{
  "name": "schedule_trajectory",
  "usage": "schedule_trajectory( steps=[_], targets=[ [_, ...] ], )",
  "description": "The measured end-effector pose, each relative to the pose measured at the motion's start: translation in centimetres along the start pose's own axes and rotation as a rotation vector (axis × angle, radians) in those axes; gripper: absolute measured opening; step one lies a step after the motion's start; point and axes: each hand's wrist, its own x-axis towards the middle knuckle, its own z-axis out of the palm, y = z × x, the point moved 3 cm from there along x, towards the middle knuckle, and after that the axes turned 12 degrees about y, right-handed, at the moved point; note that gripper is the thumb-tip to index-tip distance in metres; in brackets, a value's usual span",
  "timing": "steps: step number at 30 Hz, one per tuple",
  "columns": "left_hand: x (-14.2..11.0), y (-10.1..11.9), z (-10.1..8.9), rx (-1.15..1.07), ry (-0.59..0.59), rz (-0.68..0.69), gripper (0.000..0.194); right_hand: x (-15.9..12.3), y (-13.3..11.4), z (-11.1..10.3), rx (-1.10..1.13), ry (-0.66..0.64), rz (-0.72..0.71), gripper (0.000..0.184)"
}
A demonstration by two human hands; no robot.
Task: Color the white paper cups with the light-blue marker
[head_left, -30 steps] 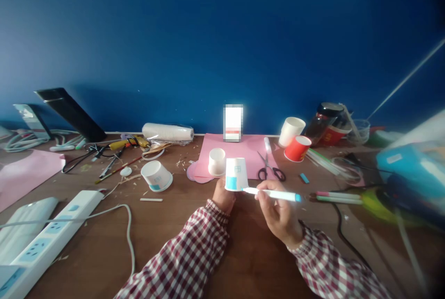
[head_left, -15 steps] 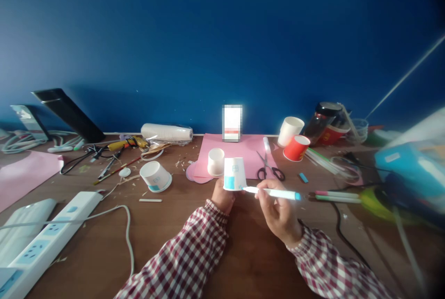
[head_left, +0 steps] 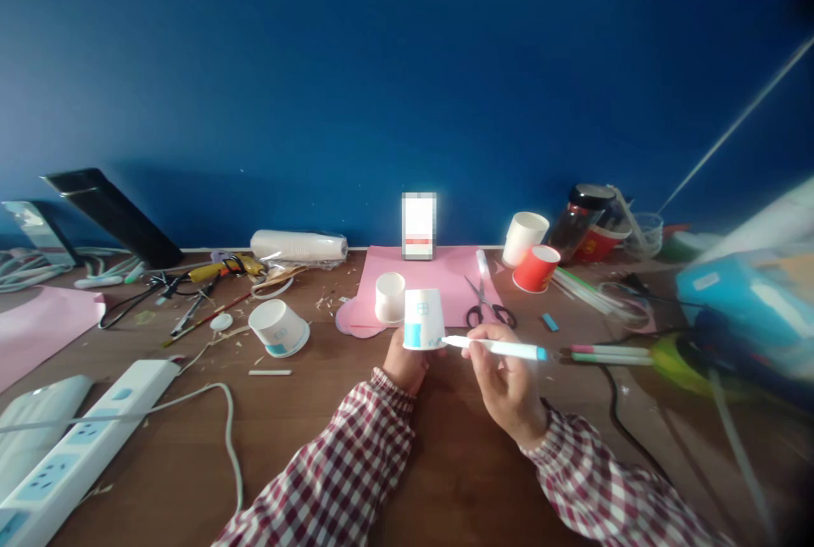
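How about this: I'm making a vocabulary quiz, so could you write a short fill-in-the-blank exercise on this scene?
The cup in the left hand has a patch coloured ____.
The marker is held in the person's ____ hand.
The scissors lie on paper coloured ____.
The power strip lies on the person's ____ side.
Missing words: blue; right; pink; left.

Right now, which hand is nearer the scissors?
Right. The right hand, holding the marker, is just on the near side of the scissors' handles; the left hand, at the base of the drawn-on cup, is farther off, to their left.
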Motion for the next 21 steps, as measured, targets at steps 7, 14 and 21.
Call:
schedule_trajectory(
  steps=[7,14,21],
  targets=[
    [-0.04,-0.13,0.02,-0.079,0.008,-0.037,0.018,-0.05,0.15,0.06,0.018,-0.012,-0.05,0.013],
    [-0.13,-0.03,0.21,-0.097,0.004,-0.059,0.03,-0.12,0.48,0.22,0.066,-0.006,0.034,0.01],
    [-0.15,-0.24,0.28,-0.1,-0.029,-0.073,0.034,-0.19,0.47,0.18,0.092,0.004,0.055,0.011]
  ],
)
